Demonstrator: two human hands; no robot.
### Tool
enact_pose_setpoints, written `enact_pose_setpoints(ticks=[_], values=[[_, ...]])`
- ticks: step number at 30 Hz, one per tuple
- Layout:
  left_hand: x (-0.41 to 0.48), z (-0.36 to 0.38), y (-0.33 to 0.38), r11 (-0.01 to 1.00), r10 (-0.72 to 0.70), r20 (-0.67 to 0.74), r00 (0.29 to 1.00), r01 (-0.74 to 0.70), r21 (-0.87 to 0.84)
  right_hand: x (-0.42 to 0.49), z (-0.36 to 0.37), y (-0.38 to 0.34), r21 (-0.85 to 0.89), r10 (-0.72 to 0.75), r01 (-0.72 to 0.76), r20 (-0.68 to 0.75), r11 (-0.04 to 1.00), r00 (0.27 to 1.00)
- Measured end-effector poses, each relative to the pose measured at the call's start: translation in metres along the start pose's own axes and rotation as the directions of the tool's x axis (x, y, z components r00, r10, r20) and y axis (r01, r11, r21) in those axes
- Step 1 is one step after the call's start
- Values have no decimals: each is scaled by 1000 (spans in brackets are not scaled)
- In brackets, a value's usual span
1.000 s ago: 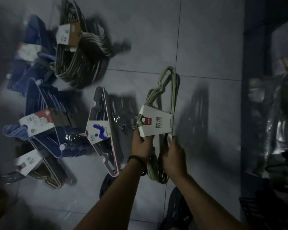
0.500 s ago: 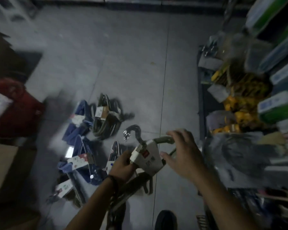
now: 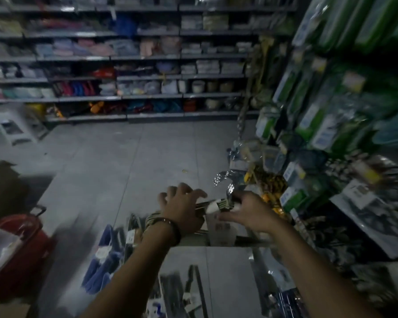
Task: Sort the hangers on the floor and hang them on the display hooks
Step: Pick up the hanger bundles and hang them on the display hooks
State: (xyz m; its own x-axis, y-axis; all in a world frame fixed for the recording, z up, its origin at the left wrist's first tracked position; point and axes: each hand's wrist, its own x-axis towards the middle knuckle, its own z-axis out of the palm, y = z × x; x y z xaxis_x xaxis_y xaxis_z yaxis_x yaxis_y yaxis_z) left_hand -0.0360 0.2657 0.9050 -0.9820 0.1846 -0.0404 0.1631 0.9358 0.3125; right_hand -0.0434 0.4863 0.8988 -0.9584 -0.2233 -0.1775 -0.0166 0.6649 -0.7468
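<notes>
**2 hands hold 1 hanger bundle**

Left hand (image 3: 182, 210) claws over the hanger bundle (image 3: 220, 226); right hand (image 3: 251, 213) pinches its neck. Silver hooks (image 3: 224, 182) rise just above the grip. Best to hold the hooks together, facing the hanging packets (image 3: 319, 134) beyond the right hand.

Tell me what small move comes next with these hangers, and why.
Probably carry the hanger bundle rightward toward the hanging packets: left hand and right hand both hold it off the floor, and its metal hooks point up, not yet on any display hook.
</notes>
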Motion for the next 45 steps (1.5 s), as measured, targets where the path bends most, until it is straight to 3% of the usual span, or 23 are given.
enact_pose_setpoints(ticks=[2,4,5,6,7,8,9,10,11,12,14,17,19,22,25,27,28,30,32,36,38,41,45], values=[[-16,-18,14,999,-12,-233,972,20,33,-20,-3,-7,101,72,-56,-168,993,983],[-35,-13,19,980,-52,-483,874,-47,-191,-40,0,-13,221,157,-89,-313,971,937],[-43,-5,22,931,-137,-569,811,-91,-353,-50,2,-16,284,198,-91,-378,955,904],[-46,4,23,841,-270,-571,776,-99,-532,-59,6,-18,349,247,-92,-432,933,867],[-46,9,26,694,-415,-461,784,-54,-718,-69,9,-22,409,302,-96,-476,908,826],[-43,9,29,488,-517,-242,821,51,-871,-80,11,-28,475,363,-99,-505,875,783],[-38,9,33,274,-513,-14,858,149,-950,-92,13,-31,552,423,-86,-519,829,743],[-31,9,35,111,-417,163,894,228,-967,-104,16,-36,632,481,-64,-517,773,708],[-25,6,41,18,-266,270,925,284,-959,-117,19,-40,695,528,-37,-509,718,679],[-20,4,49,-5,-111,300,947,302,-953,-132,21,-46,740,571,-24,-498,672,653],[-17,2,70,-27,85,249,965,252,-967,-157,25,-50,784,645,-32,-487,620,589],[-25,-1,113,-78,134,237,962,248,-966,-197,28,-55,803,704,-43,-494,595,511],[-43,-7,146,-23,151,251,956,257,-966,-230,25,-63,783,719,-81,-519,617,462],[-77,-14,192,67,222,200,954,190,-980,-290,15,-71,639,721,-342,-557,689,413],[-115,-12,237,152,355,112,928,61,-987,-358,-9,-78,393,733,-652,-551,649,398],[-144,-6,268,168,480,80,874,-2,-986,-402,-27,-90,273,709,-746,-610,608,354],[-161,-2,284,182,539,82,838,-21,-983,-423,-34,-93,246,660,-761,-690,600,298],[-201,1,317,175,645,44,763,-92,-980,-461,-47,-95,169,444,-777,-882,606,155],[-243,2,350,140,723,-2,691,-149,-979,-497,-57,-90,145,304,-742,-949,654,83],[-321,6,412,93,838,-19,545,-176,-980,-582,-65,-70,159,262,-688,-964,709,48],[-354,10,438,87,871,-25,490,-204,-975,-624,-63,-64,159,262,-634,-963,757,71],[-404,12,472,112,899,24,438,-176,-978,-675,-55,-54,102,230,-657,-967,747,111],[-461,9,509,124,938,54,344,-185,-975,-735,-49,-41,151,221,-716,-975,681,5]])
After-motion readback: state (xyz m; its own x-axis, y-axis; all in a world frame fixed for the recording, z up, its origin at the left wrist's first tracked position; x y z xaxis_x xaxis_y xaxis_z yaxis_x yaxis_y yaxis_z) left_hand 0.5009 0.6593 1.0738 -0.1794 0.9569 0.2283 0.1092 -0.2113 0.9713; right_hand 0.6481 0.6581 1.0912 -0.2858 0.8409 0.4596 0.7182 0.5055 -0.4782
